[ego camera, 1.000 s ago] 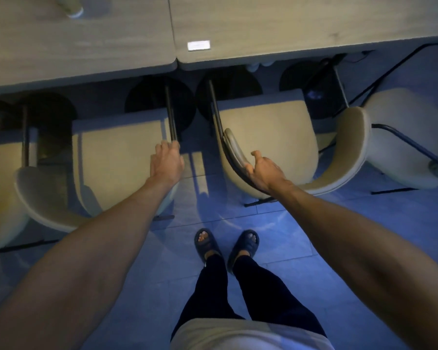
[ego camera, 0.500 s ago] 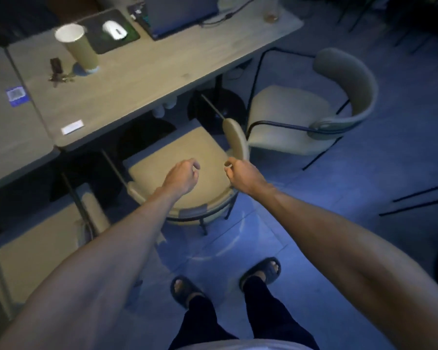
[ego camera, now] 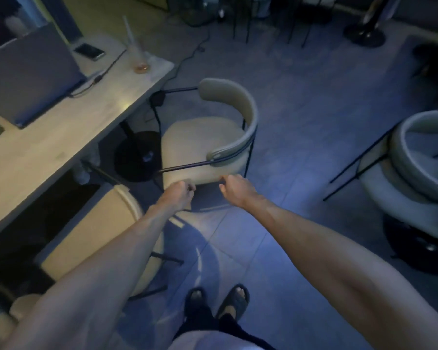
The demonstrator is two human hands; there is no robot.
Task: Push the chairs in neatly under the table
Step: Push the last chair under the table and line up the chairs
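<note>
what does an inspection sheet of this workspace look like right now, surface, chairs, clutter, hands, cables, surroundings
surface: light wood table, top edge bare near the chairs
job's things: pulled-out chair stands clear of the table, turned at an angle; near chair sits partly under the tabletop
clutter: laptop, phone, glass with straw
grippers: left hand and right hand loosely curled, holding nothing, just short of the pulled-out chair's seat
cables: cable runs across the tabletop; floor cable trails off beyond the table end
surroundings: another chair at the right, tiled floor, dim bluish light
</note>
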